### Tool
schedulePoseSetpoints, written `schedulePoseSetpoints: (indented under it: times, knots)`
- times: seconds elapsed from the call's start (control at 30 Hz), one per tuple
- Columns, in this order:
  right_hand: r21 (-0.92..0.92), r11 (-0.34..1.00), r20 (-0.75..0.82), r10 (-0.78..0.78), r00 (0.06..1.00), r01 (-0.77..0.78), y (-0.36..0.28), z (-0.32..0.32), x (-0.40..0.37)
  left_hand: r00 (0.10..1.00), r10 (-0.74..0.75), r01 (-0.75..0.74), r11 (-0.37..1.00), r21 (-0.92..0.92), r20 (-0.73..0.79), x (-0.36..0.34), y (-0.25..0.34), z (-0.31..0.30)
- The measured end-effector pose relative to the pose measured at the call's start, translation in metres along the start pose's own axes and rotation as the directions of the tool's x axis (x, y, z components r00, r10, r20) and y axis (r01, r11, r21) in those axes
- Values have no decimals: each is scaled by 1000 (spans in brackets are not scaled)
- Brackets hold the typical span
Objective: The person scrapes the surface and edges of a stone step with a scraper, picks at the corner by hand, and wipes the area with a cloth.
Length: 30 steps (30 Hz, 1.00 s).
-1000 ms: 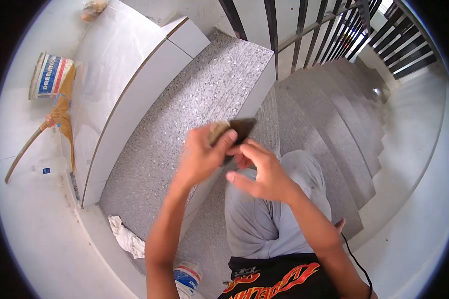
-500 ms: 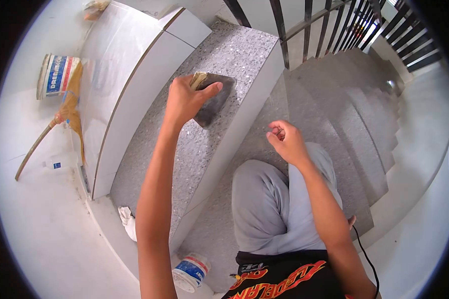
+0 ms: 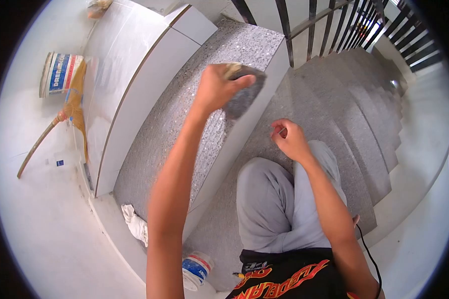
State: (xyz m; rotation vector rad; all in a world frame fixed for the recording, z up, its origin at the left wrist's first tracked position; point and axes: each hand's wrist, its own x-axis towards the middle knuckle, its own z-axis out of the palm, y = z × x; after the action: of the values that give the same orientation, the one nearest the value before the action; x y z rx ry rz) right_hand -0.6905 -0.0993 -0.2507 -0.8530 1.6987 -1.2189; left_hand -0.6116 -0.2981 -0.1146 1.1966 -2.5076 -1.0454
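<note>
My left hand [image 3: 218, 87] is closed around one end of a dark grey flat spreader [image 3: 245, 94] with a yellowish edge, thumb on top. The spreader lies over the outer front edge of the speckled stone step [image 3: 159, 144], blurred by motion. My right hand [image 3: 290, 139] hovers above the lower stairs, in front of my knees. Its fingers are curled in towards the thumb; what they hold, if anything, I cannot tell.
A brush with a wooden handle [image 3: 44, 145] leans by a paint bucket [image 3: 62, 74] at left. A crumpled white cloth [image 3: 134, 223] lies at the step's near end, close to another bucket [image 3: 196, 269]. Grey stairs [image 3: 334, 109] curve down at right beside dark railings [image 3: 312, 30].
My left hand has swept the spreader to the right, across the step to its outer edge. My right hand stays nearly in place, and the view has shifted slightly.
</note>
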Motion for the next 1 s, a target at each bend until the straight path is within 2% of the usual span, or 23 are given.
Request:
schedulePoseSetpoints:
  times: [0.03, 0.1, 0.13, 0.17, 0.2, 0.23, 0.27, 0.3, 0.37, 0.4, 0.43, 0.47, 0.5, 0.53, 0.57, 0.63, 0.7, 0.77, 0.83, 0.9, 1.0]
  knots:
    - [-20, 1000, -7, -20, 1000, 20, 0, 1, 1, 1000, -3, 3, 1000, -3, -6, -1, 3, -1]
    - [-47, 998, -29, -44, 999, 43, -4, -6, -1, 1000, -16, 19, 988, 152, -21, -1, 16, -1]
    - [78, 997, -20, 26, 999, -24, -11, -12, -4, 994, 40, -30, 995, 100, -99, -8, 20, -2]
    - [208, 974, -5, 95, 995, -92, -20, -15, -8, 992, -3, 12, 997, 71, -126, -20, 25, -1]
    - [217, 972, -15, 94, 995, -89, -33, -17, -14, 987, -50, 57, 997, 42, -150, -37, 31, -1]
    - [479, 878, -5, 13, 1000, -9, -51, -19, -23, 974, 119, -88, 983, 161, -191, -55, 29, 9]
    - [700, 712, -15, -71, 997, 61, -63, -18, -29, 993, 26, -26, 1000, 2, -115, -78, 44, 15]
    - [700, 712, -11, -71, 997, 58, -68, -14, -31, 999, -4, 8, 998, -69, 53, -98, 60, 15]
    - [637, 764, 86, -206, 975, 105, -78, -9, -34, 917, 338, -293, 931, -218, 210, -118, 55, 18]
    - [585, 783, -29, -241, 970, 212, -89, -5, -35, 920, 338, -294, 930, -222, 199, -119, 49, 18]
    - [579, 787, -21, -247, 969, 213, -90, -2, -31, 938, 284, -220, 931, -289, 200, -118, 41, 16]
    - [725, 686, -30, -56, 998, 60, -88, 1, -25, 951, 230, -146, 923, -355, 207, -116, 34, 16]
    - [845, 530, -6, 136, 991, -68, -90, 5, -21, 951, 234, -151, 922, -358, 203, -113, 28, 18]
    - [807, 590, -173, 188, 967, 29, -99, 11, -19, 921, 340, -328, 940, -93, 190, -110, 23, 20]
    - [806, 591, -176, 188, 966, 32, -97, 14, -16, 875, 438, -474, 862, 179, 208, -106, 16, 22]
    - [788, 613, -186, 165, 969, 47, -96, 20, -3, 842, 502, -538, 810, 232, 201, -96, 6, 21]
    - [794, 607, -202, 210, 957, 35, -98, 21, 3, 803, 536, -596, 710, 375, 260, -87, -5, 16]
    - [791, 611, -167, 164, 972, 33, -101, 20, 9, 800, 551, -600, 713, 364, 238, -76, -17, 15]
    - [752, 658, -183, 159, 970, 34, -106, 19, 14, 776, 580, -625, 657, 421, 247, -67, -21, 14]
    - [734, 673, -215, 100, 972, 93, -111, 17, 19, 786, 588, -615, 709, 346, 193, -67, -23, 18]
    - [682, 728, -205, 93, 974, 74, -116, 13, 23, 780, 610, -620, 725, 300, 139, -65, -26, 21]
